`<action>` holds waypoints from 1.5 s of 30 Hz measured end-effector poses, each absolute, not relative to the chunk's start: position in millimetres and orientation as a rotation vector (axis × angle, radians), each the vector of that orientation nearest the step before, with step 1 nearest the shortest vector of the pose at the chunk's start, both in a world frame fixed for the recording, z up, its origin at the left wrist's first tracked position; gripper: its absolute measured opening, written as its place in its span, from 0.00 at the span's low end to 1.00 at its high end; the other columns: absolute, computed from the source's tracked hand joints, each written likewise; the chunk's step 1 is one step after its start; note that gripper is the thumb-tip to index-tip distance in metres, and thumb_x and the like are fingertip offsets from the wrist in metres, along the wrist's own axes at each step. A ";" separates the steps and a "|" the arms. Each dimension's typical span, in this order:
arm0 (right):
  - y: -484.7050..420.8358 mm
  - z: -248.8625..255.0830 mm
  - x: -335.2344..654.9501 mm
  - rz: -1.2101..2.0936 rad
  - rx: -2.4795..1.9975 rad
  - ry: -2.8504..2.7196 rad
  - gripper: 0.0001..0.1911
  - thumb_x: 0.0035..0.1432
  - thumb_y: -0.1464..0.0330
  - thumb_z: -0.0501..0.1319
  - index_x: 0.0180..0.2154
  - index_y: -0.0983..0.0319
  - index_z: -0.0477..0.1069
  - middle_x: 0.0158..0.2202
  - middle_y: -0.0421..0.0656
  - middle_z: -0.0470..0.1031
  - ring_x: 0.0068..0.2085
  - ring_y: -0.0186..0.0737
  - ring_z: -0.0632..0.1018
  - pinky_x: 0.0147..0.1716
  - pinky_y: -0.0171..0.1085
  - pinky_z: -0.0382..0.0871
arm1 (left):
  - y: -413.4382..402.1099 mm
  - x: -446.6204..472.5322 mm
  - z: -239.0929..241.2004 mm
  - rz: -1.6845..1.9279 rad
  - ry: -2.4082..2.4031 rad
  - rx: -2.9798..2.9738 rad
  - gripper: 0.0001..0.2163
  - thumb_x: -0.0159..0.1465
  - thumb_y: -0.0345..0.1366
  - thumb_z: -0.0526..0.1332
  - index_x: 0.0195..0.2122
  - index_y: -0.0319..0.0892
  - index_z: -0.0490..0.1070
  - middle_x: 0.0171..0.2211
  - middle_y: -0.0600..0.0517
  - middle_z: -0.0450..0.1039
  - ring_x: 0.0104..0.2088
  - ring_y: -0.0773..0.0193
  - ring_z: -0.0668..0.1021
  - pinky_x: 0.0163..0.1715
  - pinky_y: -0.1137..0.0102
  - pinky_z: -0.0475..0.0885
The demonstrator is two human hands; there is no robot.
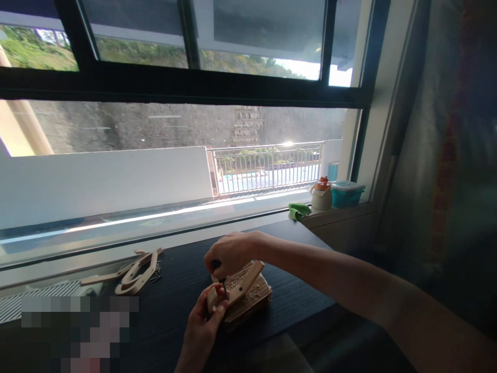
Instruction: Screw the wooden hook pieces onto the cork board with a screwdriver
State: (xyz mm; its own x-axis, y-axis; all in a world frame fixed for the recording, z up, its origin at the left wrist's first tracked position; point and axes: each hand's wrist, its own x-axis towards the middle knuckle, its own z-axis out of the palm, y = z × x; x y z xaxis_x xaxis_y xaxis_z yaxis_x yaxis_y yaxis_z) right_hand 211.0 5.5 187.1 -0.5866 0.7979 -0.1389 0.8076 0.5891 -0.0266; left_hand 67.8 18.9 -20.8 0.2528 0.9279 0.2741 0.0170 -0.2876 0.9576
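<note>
At wooden block (254,299), fastening's judged in hand: wooden piece (212,300) is pinched by L hand (205,317), prob. screwdriver (223,287) clamped in R hand (235,251); steady alignment's needed next.

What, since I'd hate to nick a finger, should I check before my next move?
1. Left hand gripping the small wooden piece: ok.
2. Right hand holding the dark tool, its shaft pointing down: ok.
3. Left hand well clear of the shaft: not ok, it is close beside it.
4. Tool tip seated: cannot tell, too small and partly hidden.
5. Wooden strip lying over the rough-topped block: ok.
6. Spare wooden parts apart from the block: ok.
</note>
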 end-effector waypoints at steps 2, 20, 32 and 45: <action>5.5 189.7 208.6 -0.141 1.327 2.695 0.12 0.52 0.66 0.57 0.38 0.59 0.73 0.37 0.38 0.75 0.37 0.35 0.72 0.31 0.33 0.60 | 19.1 67.2 -20.0 1.177 0.906 1.577 0.20 0.50 0.44 0.65 0.43 0.41 0.69 0.36 0.48 0.79 0.39 0.57 0.79 0.43 0.65 0.72; -1.2 191.7 207.4 -0.066 1.342 2.646 0.13 0.53 0.66 0.56 0.41 0.59 0.72 0.39 0.40 0.76 0.38 0.37 0.73 0.31 0.34 0.61 | 9.1 69.9 -0.7 1.192 0.913 1.539 0.22 0.46 0.46 0.67 0.40 0.41 0.72 0.33 0.47 0.80 0.38 0.53 0.80 0.39 0.63 0.75; -1.6 186.3 208.4 -0.025 1.391 2.625 0.14 0.56 0.64 0.54 0.41 0.58 0.72 0.40 0.40 0.76 0.39 0.38 0.74 0.32 0.35 0.62 | 13.2 68.9 -8.8 1.181 0.901 1.575 0.19 0.49 0.44 0.65 0.41 0.42 0.70 0.34 0.49 0.80 0.39 0.55 0.80 0.40 0.63 0.75; -0.5 187.0 215.7 0.013 1.386 2.667 0.12 0.56 0.67 0.54 0.40 0.58 0.73 0.40 0.41 0.76 0.40 0.40 0.74 0.33 0.36 0.62 | 10.3 69.0 -2.8 1.146 0.932 1.543 0.21 0.47 0.46 0.66 0.40 0.42 0.71 0.34 0.48 0.79 0.39 0.55 0.80 0.41 0.64 0.75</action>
State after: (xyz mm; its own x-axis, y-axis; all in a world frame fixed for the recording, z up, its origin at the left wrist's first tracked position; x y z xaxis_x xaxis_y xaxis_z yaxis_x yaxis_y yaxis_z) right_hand 215.7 -0.5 187.0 -0.5674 0.8153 -0.1159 0.8141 0.5765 0.0701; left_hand 69.0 10.3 -2.8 0.2656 0.9370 0.2269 0.0311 -0.2436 0.9694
